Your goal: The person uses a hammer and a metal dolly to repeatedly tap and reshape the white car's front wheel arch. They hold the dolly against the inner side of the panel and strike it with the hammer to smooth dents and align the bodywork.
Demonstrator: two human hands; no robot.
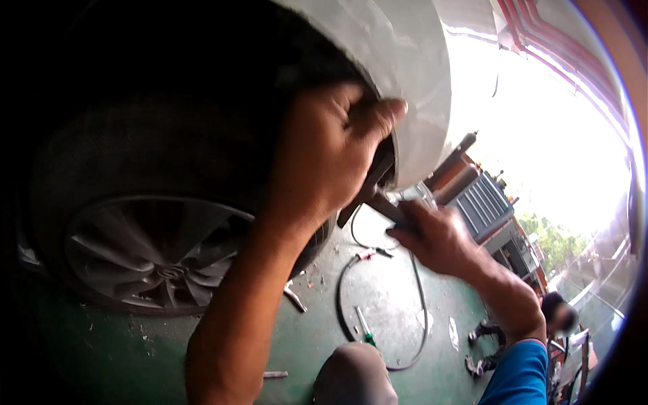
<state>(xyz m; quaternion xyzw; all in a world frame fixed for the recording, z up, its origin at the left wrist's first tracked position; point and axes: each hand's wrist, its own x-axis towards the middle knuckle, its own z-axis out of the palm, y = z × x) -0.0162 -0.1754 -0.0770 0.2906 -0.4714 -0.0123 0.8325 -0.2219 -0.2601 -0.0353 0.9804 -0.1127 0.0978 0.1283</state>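
Note:
My left hand (331, 145) reaches up to the edge of the wheel arch on a white car body panel (418, 88). Its thumb lies on the outer side and its fingers curl behind the edge, into the dark. Lower and to the right, my right hand (435, 236) is closed around a flat, dark bar-like tool (386, 208). The tool's far end meets the lower corner of the panel, beside a dark liner edge (368, 185); its tip is hard to make out. Left of my left forearm stands the tyre with its grey spoked wheel (169, 266).
On the green floor lie a looped dark hose (339, 304), a green-handled screwdriver (365, 327), a bent metal tool (295, 298) and a short bar (275, 374). My knee (354, 378) is below. A grey louvred case (482, 206) and another person (496, 341) are at right.

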